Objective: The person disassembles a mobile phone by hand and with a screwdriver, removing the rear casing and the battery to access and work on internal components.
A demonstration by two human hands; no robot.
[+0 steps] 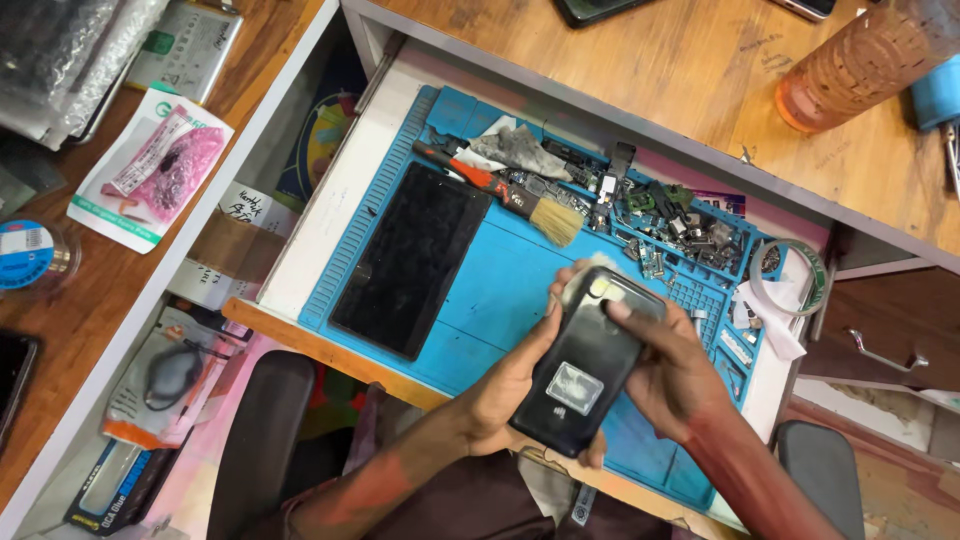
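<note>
A black phone (585,365) with its back up is held over the blue work mat (500,285). My left hand (505,385) grips the phone's left side from below. My right hand (670,375) holds its right side, with a finger pressed on the back near the top. A pale cloth or wipe (590,285) shows at the phone's top end under my fingers. A small square sticker sits on the phone's back.
A black tablet (410,258) lies on the mat's left half. A brush (520,200) and small parts (680,225) fill the mat's far trays. A tape roll (800,275) lies right. An orange bottle (865,60) stands on the wooden desk. Packets lie on the left shelf.
</note>
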